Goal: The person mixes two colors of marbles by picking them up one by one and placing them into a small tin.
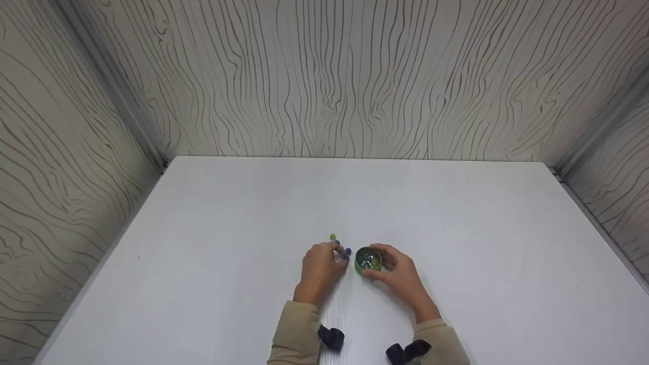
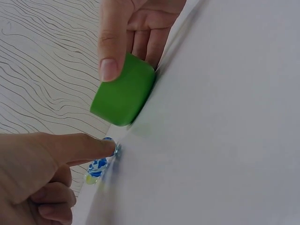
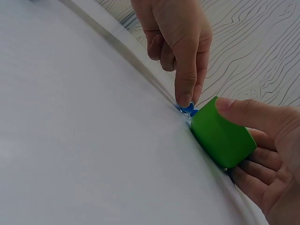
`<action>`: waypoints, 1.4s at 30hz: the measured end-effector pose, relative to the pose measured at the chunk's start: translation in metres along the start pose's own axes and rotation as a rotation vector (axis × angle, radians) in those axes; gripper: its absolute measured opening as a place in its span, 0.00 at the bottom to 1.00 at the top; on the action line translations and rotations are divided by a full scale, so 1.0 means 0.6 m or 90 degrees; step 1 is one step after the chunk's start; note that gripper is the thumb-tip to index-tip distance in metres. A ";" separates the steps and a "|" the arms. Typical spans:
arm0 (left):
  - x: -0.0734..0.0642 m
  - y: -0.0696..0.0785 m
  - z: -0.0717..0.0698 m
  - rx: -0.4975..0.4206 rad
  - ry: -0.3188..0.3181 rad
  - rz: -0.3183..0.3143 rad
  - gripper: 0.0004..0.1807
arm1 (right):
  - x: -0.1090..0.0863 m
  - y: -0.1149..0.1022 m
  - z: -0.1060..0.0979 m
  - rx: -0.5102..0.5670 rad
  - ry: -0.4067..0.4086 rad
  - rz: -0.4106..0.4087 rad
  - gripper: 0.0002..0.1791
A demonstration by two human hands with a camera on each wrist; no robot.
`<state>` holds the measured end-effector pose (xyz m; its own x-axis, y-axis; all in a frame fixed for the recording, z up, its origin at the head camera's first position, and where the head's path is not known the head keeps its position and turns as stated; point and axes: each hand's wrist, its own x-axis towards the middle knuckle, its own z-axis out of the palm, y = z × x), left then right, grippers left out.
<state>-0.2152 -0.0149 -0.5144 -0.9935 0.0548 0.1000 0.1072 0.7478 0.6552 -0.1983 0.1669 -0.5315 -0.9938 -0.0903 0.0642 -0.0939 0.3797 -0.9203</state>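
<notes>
On the white, smooth worktop (image 1: pixel 228 228), a small green round cup (image 3: pixel 220 136) with a plain outside wall stands upright, in front of the person and near to the middle. The person's right hand (image 1: pixel 402 274) holds this cup from its right side: the thumb is on the near side of the wall and the other fingers are bent around the far side. Inside the cup there are several shiny glass marbles (image 1: pixel 368 260), dark and greenish; how many they are, I cannot tell.

The left hand (image 1: pixel 319 266) is just beside the cup, on its left. Its thumb and index finger are nearly closed and pinch a clear-and-blue glass marble (image 3: pixel 188 108) at the worktop, while the other fingers are curled in. Near these fingertips lie a second blue marble (image 1: pixel 348 251) and, a little farther from the person, a dark blue marble (image 1: pixel 337 243), partly covered by the hand. Just beyond it rests a yellow-green marble (image 1: pixel 332 236).

Both arms wear beige sleeves (image 1: pixel 295 329). Behind the worktop rises a pale wall (image 1: pixel 329 76) with dark wood-grain lines.
</notes>
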 end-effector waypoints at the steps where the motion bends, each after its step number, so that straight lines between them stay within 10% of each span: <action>1: 0.000 0.000 0.000 0.001 0.000 0.000 0.05 | 0.000 0.000 0.000 0.001 0.000 0.003 0.33; 42: 0.000 0.014 -0.021 0.001 -0.016 0.023 0.06 | -0.003 -0.001 0.000 -0.012 0.001 0.014 0.33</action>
<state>-0.2140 -0.0168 -0.4997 -0.9895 0.0989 0.1051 0.1436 0.7465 0.6496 -0.1966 0.1668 -0.5311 -0.9958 -0.0805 0.0437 -0.0724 0.3995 -0.9139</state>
